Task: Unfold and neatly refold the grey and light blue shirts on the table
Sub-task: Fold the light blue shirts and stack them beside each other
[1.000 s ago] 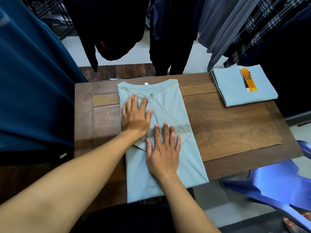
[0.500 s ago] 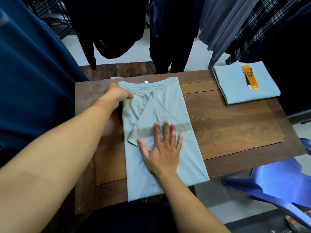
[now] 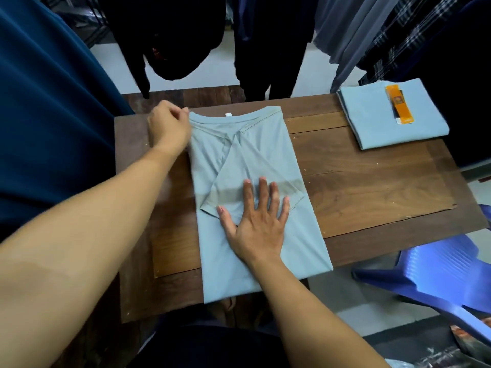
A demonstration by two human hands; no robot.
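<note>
Grey shirt (image 3: 252, 160): laid lengthwise down the middle of the wooden table (image 3: 372, 181), sides and sleeves folded inward into a long strip, hem just over the near edge. Pinned at the crossed sleeves by right hand (image 3: 256, 221), flat, fingers straight and spread, gripping nothing, likely to stop the layers sliding. Nipped at the far left shoulder corner by left hand (image 3: 168, 126), fingers curled, probably to square that edge. Kept well apart at the far right corner: folded light blue shirt (image 3: 385, 128) with orange tag (image 3: 400, 104), seemingly finished
</note>
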